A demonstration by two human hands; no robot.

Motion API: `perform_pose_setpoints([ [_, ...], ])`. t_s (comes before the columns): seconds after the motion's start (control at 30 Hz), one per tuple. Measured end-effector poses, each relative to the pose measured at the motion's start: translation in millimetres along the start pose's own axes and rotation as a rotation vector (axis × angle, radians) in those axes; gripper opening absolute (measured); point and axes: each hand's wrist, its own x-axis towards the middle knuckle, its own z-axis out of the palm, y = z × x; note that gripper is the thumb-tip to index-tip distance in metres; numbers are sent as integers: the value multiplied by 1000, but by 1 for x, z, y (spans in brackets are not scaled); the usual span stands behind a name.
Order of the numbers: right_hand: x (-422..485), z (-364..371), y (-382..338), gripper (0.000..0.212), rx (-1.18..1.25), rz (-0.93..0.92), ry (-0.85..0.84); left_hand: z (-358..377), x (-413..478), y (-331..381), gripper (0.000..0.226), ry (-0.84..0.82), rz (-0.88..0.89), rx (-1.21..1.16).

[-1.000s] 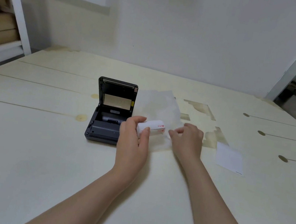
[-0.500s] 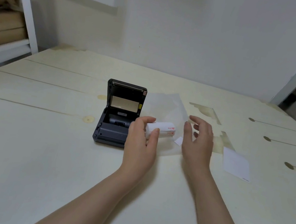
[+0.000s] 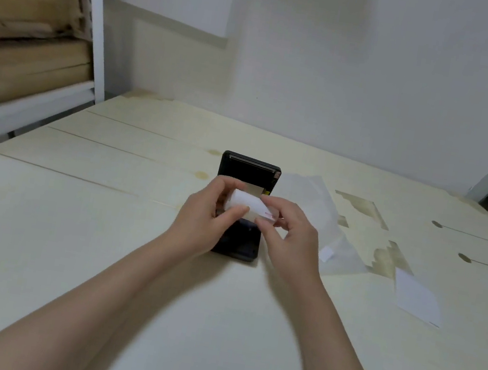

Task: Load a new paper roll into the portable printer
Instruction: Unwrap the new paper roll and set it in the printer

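The white paper roll [image 3: 246,205] is held above the open black portable printer [image 3: 243,210], which sits mid-bench [image 3: 99,242] with its lid raised on the far side. The left hand [image 3: 203,221] grips the roll's left end between thumb and fingers; the right hand [image 3: 291,234] pinches its right end and loose paper edge. A clear wrapper [image 3: 311,214] and a white paper slip [image 3: 416,297] lie to the right.

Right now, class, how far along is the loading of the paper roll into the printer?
Done: the printer lid stands open, and a clear wrapper lies beside it. In hand: the left hand and right hand hold the paper roll above the printer. Left: seat the roll and close the lid.
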Motion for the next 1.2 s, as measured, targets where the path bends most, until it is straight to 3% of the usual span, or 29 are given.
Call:
perform_pose_setpoints([
  [0.2, 0, 26, 11, 32, -281, -235, 73, -22, 5, -30, 33, 6, -25, 147],
  [0.47, 10, 32, 22, 22, -384, -135, 53, -8, 19, -48, 30, 18, -42, 288],
  [0.7, 10, 33, 23, 13, -403, -168, 82, -8, 17, -42, 16, 4, 24, 343],
  [0.8, 10, 33, 25, 13, -405, -170, 81, -16, 17, -41, 30, -95, 19, 392],
  [0.93, 8, 32, 27, 13, -401, -183, 73, -30, 11, -45, 83, -369, 63, 447],
  [1.0, 6, 31, 27, 13, -391, -172, 70, -32, 6, -48, 98, -460, 82, 444],
  [1.2, 3, 30, 27, 14, -441, -183, 63, -21, -3, -49, 89, -353, 147, 519],
])
